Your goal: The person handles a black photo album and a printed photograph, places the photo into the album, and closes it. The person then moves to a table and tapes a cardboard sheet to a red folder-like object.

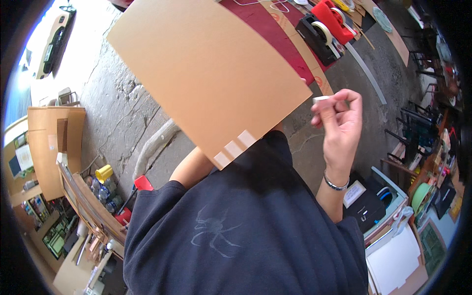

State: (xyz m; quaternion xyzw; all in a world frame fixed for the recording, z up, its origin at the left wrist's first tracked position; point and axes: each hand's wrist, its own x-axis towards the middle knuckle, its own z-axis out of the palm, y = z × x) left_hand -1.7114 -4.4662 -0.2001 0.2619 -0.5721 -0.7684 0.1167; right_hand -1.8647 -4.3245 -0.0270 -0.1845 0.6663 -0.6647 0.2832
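A large brown cardboard sheet [211, 73] is held up in front of my chest, tilted. Three short strips of pale tape [234, 148] are stuck side by side along its near edge. My left forearm passes behind the sheet, so most of my left hand [304, 80] is hidden; only what looks like a fingertip shows at the right edge. Just off the sheet's right corner, my right hand [340, 118] is raised, thumb and fingers pinched on a small whitish piece of tape [322, 99].
Beyond the sheet, a black tape dispenser [317, 42] and a red tape dispenser [334, 22] stand by a dark red surface [265, 37]. Cluttered shelves [423, 142] line the right. At left are cardboard panels [46, 147] and a yellow cup [104, 173].
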